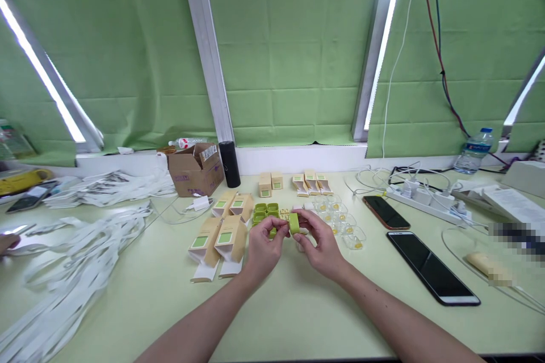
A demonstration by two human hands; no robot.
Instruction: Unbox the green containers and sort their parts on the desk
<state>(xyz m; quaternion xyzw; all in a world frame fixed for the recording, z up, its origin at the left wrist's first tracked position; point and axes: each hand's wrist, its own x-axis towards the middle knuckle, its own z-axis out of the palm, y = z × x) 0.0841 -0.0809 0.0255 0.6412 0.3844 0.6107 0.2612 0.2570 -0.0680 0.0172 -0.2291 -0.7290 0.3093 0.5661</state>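
Head view: both hands meet over the pale green table, pinching small green cases.

The left hand is curled, thumb and fingers closed on a small green piece that is mostly hidden in its grip. The right hand is likewise closed, thumb and forefinger gripping a green case held upright just beside the left fingertips. Both items sit just above the table's centre, directly in front of a cluster of green cases lying on the surface. Open tan cartons lie just left of the left hand; clear trays with yellow parts lie just right of the right hand. Two black phones rest well apart to the right.
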